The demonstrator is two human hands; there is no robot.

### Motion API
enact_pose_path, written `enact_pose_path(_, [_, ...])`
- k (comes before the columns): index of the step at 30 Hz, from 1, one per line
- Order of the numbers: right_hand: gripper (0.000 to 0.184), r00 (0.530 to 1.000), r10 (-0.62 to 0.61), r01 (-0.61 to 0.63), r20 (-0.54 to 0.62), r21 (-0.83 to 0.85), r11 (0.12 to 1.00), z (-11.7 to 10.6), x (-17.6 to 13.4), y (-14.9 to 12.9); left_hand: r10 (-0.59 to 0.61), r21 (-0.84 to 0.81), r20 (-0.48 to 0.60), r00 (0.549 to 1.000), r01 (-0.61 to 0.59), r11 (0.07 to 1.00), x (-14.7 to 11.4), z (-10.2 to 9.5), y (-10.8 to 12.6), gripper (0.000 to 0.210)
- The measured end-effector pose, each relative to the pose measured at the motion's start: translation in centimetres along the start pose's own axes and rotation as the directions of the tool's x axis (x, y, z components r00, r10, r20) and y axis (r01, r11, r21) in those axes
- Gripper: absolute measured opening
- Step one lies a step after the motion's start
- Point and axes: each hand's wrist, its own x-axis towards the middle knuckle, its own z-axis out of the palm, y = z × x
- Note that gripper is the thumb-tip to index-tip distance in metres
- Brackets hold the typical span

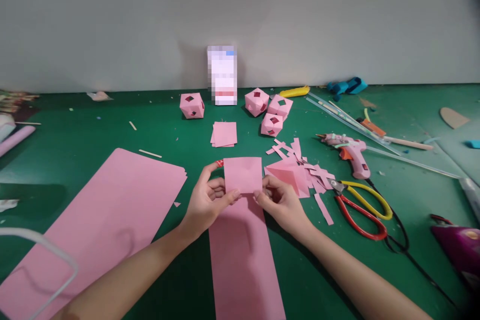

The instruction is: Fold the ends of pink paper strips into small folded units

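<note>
A pink paper square is held up between both hands at the far end of a long pink paper strip. Whether the square is loose or a folded end of that strip, I cannot tell. My left hand is closed on its left side, thumb at the lower edge and fingers behind. At the lower right corner, my right hand pinches it between thumb and fingers. Just beyond lies a small stack of pink squares. Close to my right hand are paper offcuts and a folded pink piece.
Large pink sheets lie left. Scissors, a glue gun with its cord, and a purple iron-like object are right. Several pink paper polyhedra and a phone stand at the back. A white curved bar crosses lower left.
</note>
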Motion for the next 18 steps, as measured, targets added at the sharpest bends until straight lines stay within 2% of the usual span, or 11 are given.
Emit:
enact_pose_path(5, [0.008, 0.995, -0.067, 0.072, 0.073, -0.067, 0.995, 0.5, -0.4, -0.3, 0.087, 0.107, 0.062, 0.994, -0.093, 0.990, -0.4, -0.1, -1.0, 0.069])
enact_pose_path(9, [0.004, 0.995, -0.079, 0.083, 0.063, -0.074, 0.994, 0.9, -0.7, -1.1, 0.144, 0.157, 0.112, 0.983, -0.161, 0.974, -0.6, -0.2, -1.6, 0.060])
enact_pose_path(14, [0.007, 0.997, -0.079, 0.076, -0.016, -0.164, 0.983, 0.9, -0.4, -0.9, 0.105, 0.076, 0.054, 0.993, -0.109, 0.991, -0.7, 0.1, -1.1, 0.059])
enact_pose_path(18, [0.007, 0.991, -0.064, 0.042, -0.117, -0.183, 0.982, -0.5, 0.4, -0.6, 0.090, 0.038, -0.041, 0.995, -0.089, 0.995, -0.5, 0.4, -0.2, 0.057])
